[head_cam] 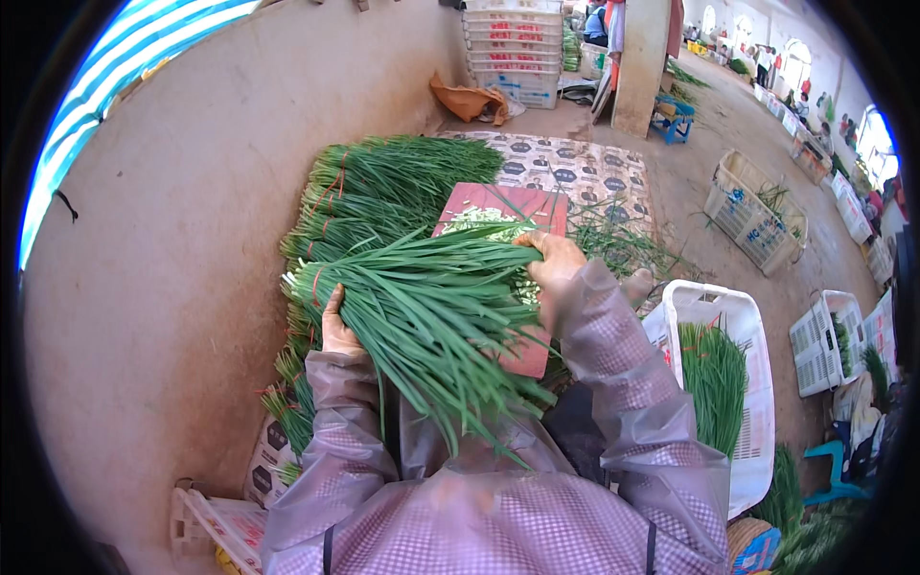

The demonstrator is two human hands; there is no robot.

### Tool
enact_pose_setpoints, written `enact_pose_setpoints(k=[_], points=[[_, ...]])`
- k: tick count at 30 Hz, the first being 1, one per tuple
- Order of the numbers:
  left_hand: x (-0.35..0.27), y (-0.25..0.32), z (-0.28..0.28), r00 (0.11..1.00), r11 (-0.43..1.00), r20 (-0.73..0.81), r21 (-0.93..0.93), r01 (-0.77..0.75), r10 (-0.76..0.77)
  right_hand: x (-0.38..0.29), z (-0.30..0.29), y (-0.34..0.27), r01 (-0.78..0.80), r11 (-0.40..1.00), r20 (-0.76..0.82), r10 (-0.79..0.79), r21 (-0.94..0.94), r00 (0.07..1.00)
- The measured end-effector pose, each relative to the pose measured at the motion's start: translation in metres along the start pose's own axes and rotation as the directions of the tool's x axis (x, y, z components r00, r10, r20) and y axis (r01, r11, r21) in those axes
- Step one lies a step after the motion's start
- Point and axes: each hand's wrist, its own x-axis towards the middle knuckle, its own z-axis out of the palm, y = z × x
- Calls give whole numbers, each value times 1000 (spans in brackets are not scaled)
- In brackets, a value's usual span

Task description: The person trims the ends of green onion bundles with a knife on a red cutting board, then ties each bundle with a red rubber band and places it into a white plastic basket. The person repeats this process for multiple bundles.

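Observation:
A large bunch of garlic chives (431,302), tied near its pale stem ends with a red band (317,286), spreads its green leaves across my lap. My left hand (341,327) grips the bunch just beside the band, thumb on top. At the leaf tips, my right hand (553,262) pinches some blades between thumb and fingers. Below the bunch lies a red board (528,356), partly covered, with chopped pale stem pieces (474,218) on it. Against the wall, several tied chive bunches (402,169) are stacked in a row.
To my right stands a white plastic crate (755,402) holding tied chives (711,381). Loose leaf trimmings (618,241) lie on a printed sheet (625,162). A beige crate (755,215) rests farther off on the floor. Stacked crates (514,57) and a pillar (642,72) stand ahead; the wall (180,237) borders my left.

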Motion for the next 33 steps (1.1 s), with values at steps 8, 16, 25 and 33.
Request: enact_pose_setpoints(k=[8,16,25,33], points=[[7,2,-3,959,990,-249,11,-140,139,-33,85,22,13,982,179,22,-190,984],[3,18,1,930,977,-302,12,-214,208,-49,48,107,-211,961,-134,189,-180,973],[-2,-6,55,905,933,-237,153,-325,354,-54,2,30,452,856,-414,-327,251,850],[-55,-78,190,761,620,381,442,-648,524,-27,58,-67,526,764,-251,-629,-373,736]])
